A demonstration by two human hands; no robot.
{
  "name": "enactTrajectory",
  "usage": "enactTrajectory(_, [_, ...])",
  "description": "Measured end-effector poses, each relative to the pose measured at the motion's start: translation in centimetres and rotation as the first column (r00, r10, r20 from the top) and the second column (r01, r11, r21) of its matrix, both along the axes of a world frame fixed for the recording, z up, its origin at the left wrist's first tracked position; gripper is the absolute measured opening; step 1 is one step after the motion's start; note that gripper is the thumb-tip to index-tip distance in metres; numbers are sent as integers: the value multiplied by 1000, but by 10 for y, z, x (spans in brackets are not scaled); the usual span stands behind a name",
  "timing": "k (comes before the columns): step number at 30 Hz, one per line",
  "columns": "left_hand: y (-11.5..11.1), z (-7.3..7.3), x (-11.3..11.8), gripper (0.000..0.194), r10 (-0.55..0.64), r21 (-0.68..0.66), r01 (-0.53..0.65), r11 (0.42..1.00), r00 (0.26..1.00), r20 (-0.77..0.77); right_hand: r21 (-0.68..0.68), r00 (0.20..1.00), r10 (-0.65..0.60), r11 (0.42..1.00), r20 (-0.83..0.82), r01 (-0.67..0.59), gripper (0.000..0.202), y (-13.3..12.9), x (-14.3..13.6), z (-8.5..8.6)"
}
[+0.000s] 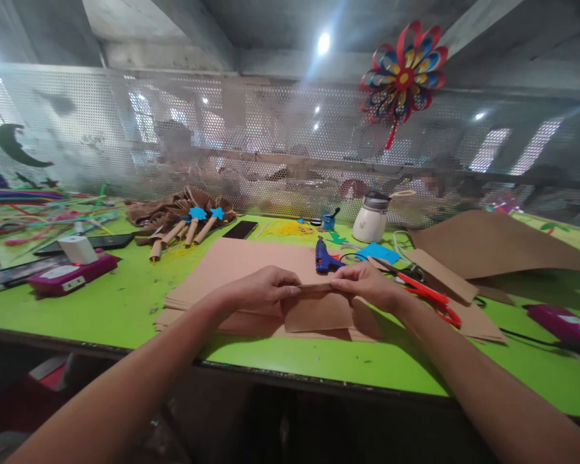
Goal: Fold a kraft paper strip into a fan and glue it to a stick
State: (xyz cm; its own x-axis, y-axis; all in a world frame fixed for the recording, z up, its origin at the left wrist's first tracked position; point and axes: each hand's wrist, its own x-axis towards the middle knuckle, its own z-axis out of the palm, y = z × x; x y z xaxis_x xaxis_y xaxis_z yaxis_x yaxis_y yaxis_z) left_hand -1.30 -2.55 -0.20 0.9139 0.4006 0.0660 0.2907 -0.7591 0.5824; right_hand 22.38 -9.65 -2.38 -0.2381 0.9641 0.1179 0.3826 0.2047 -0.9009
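Note:
A piece of brown paper is held up by its far edge, which looks folded or rolled. My left hand pinches the left end of that edge, and my right hand pinches the right end. Under the held piece lies a stack of large brown paper sheets. Just beyond my fingers a blue glue gun rests on the stack. To the right of my right hand are red-handled scissors, lying partly over brown paper strips.
Brown paper crafts with blue flowers lie at the back left. A purple power strip is on the left, another power strip at right. A white jug stands behind the blue paper. A perforated screen bounds the green table.

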Motion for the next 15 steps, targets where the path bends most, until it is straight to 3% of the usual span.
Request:
enactTrajectory(10, [3, 5, -5, 36, 84, -272, -59, 961, 993, 81, -44, 989, 30, 998, -142, -37, 33, 1, 3, -2])
enactTrajectory(13, [3, 3, -6, 34, 81, -454, 5, 891, 982, 169, -39, 954, -31, 999, -298, 20, 35, 4, 6, -4])
enactTrajectory(15, [1, 0, -4, 31, 112, -599, 64, 798, 961, 252, -13, 930, -77, 997, -359, 78, 35, 3, 3, -2])
